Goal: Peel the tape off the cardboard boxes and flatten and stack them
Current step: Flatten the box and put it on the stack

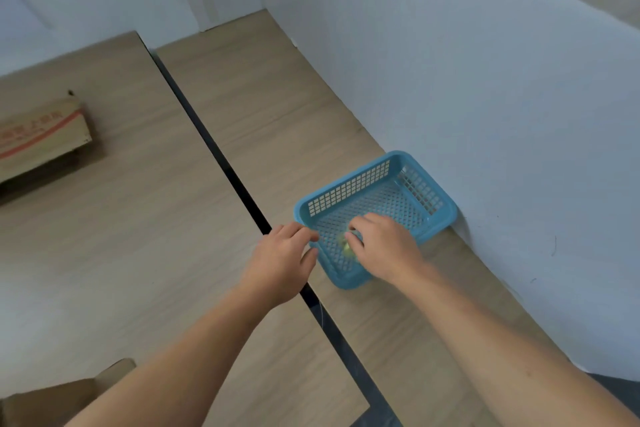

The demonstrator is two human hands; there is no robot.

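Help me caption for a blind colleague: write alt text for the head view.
A person's right hand reaches into a blue basket and pinches a wad of tape, while the left hand holds its near rim. It sits on a wooden table by a white wall, a cardboard box far left.

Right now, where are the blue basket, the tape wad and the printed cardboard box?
blue basket [349, 189], head view, on its far slotted wall.
tape wad [346, 248], head view, on its yellowish middle.
cardboard box [41, 139], head view, on its printed top face.
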